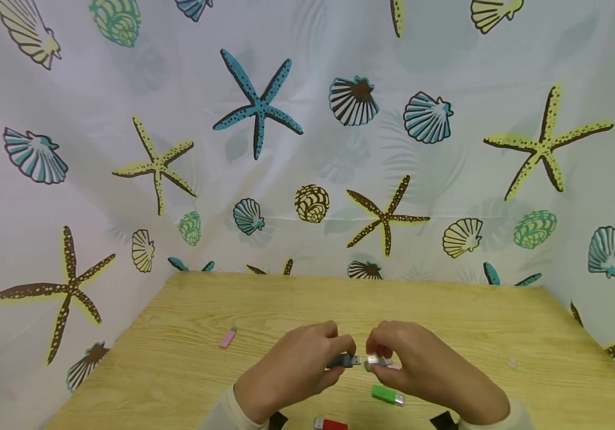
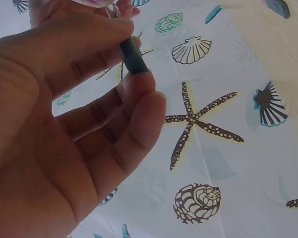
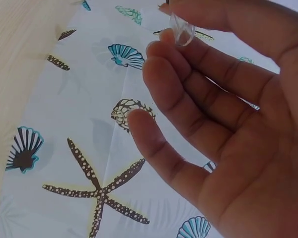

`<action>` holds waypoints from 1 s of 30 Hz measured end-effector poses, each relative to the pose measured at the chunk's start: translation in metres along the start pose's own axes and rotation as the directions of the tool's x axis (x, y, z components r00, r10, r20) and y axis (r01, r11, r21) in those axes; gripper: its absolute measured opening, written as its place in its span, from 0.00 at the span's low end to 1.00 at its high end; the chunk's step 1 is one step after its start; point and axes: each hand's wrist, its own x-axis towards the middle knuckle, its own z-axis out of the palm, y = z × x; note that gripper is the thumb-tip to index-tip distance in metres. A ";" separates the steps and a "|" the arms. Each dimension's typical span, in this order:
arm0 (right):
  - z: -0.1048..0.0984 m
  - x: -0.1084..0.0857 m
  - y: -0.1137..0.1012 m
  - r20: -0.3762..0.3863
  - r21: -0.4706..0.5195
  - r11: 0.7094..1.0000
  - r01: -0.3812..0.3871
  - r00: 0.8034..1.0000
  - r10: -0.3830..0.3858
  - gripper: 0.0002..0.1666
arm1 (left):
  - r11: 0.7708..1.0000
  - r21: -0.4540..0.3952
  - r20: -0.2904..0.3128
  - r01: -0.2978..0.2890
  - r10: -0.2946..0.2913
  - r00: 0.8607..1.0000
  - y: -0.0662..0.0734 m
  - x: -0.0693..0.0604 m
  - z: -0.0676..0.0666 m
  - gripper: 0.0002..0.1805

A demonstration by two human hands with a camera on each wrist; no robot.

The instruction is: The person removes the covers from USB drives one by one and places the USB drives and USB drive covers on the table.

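A dark USB stick (image 1: 342, 361) is pinched between the thumb and fingers of my left hand (image 1: 299, 365), its metal plug pointing right. In the left wrist view the dark stick (image 2: 133, 57) lies between thumb and fingertips of the left hand (image 2: 84, 104). Facing it, my right hand (image 1: 425, 365) pinches a small clear cap (image 1: 373, 359), a short gap from the plug in the head view. The right wrist view shows the transparent cap (image 3: 182, 30) at the thumb and fingertips of the right hand (image 3: 223, 104).
On the wooden table (image 1: 285, 298) lie a pink stick (image 1: 227, 338) at left, a green stick (image 1: 386, 394) below the hands and a red stick (image 1: 333, 424) at the front edge. A small clear piece (image 1: 512, 362) lies right. Patterned cloth (image 1: 307, 143) surrounds the table's back and sides.
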 end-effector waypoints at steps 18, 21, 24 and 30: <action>-0.001 -0.043 0.051 0.038 0.036 0.991 -0.126 0.991 0.125 0.08 | 0.969 0.033 0.058 0.246 -0.247 0.967 -0.055 -0.027 0.033 0.07; -0.005 -0.050 0.059 0.038 0.024 0.989 -0.148 0.988 0.147 0.08 | 0.960 0.048 0.070 0.274 -0.277 0.958 -0.061 -0.031 0.038 0.07; -0.009 -0.058 0.069 0.035 0.002 0.983 -0.183 0.983 0.183 0.08 | 0.949 0.067 0.077 0.309 -0.313 0.946 -0.068 -0.035 0.043 0.11; -0.017 -0.076 0.096 -0.022 -0.060 0.959 -0.275 0.961 0.275 0.08 | 0.907 0.115 0.130 0.404 -0.417 0.899 -0.088 -0.040 0.056 0.11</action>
